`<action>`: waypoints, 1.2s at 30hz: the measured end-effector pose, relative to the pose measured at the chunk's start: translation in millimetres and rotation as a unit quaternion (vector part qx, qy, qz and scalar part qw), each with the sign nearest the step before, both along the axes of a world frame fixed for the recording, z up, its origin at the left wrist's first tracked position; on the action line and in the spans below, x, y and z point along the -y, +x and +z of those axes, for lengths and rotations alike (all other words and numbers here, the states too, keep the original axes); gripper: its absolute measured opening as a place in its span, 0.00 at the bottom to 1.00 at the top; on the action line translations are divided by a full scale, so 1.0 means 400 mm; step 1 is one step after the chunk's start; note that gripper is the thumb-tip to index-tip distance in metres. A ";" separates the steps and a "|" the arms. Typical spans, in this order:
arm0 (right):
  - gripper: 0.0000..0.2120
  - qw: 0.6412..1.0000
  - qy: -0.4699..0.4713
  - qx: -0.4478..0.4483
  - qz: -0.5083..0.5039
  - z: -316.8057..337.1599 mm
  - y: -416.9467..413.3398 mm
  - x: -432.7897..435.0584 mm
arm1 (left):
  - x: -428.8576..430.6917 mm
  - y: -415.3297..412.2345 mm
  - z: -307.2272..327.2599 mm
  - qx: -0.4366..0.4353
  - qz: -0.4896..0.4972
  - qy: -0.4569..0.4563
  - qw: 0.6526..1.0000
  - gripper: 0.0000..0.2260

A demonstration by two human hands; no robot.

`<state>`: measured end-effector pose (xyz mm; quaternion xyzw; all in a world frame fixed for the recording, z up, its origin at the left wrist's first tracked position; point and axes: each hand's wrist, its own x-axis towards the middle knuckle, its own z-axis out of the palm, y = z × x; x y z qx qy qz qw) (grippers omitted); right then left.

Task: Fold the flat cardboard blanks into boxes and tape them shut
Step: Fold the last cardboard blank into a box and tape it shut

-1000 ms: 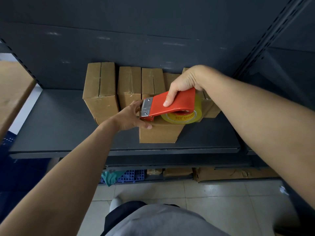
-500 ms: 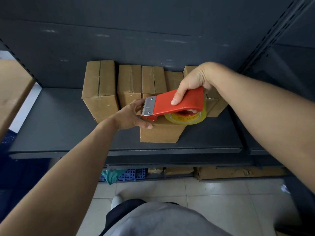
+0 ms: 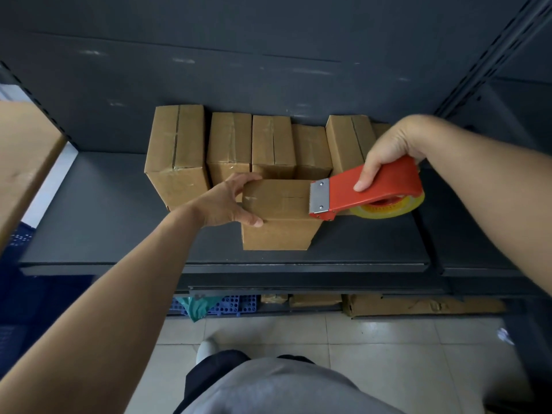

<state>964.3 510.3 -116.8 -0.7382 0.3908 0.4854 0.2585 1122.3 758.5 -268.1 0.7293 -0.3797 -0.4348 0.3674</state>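
Observation:
A small cardboard box (image 3: 277,216) stands near the front of the dark metal shelf (image 3: 98,222), with clear tape across its top. My left hand (image 3: 227,201) grips the box's left end, fingers over the top edge and thumb on the front. My right hand (image 3: 388,153) holds a red tape dispenser (image 3: 367,189) with a yellow-cored roll of clear tape. The dispenser's toothed metal blade lies at the right part of the box top.
Several taped cardboard boxes (image 3: 230,141) stand in a row against the shelf's back wall. A wooden surface (image 3: 21,156) juts in at the left. Below the shelf lie flat cardboard (image 3: 418,306), a blue crate (image 3: 233,304) and a tiled floor.
My right hand has drawn the dispenser to the right along the box top, uncovering the taped surface. My left hand stays on the box's left end.

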 end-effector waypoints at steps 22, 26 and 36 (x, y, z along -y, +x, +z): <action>0.28 0.999 0.035 0.019 -0.036 -0.026 -0.021 0.009 | 0.141 -0.186 0.004 0.527 -0.194 0.106 0.820 0.42; 0.32 0.997 0.052 0.027 -0.044 -0.043 -0.039 0.029 | 0.136 -0.180 0.001 0.541 -0.196 0.108 0.811 0.41; 0.21 0.992 0.095 0.053 -0.059 -0.063 -0.103 0.062 | 0.135 -0.179 0.011 0.545 -0.208 0.120 0.803 0.40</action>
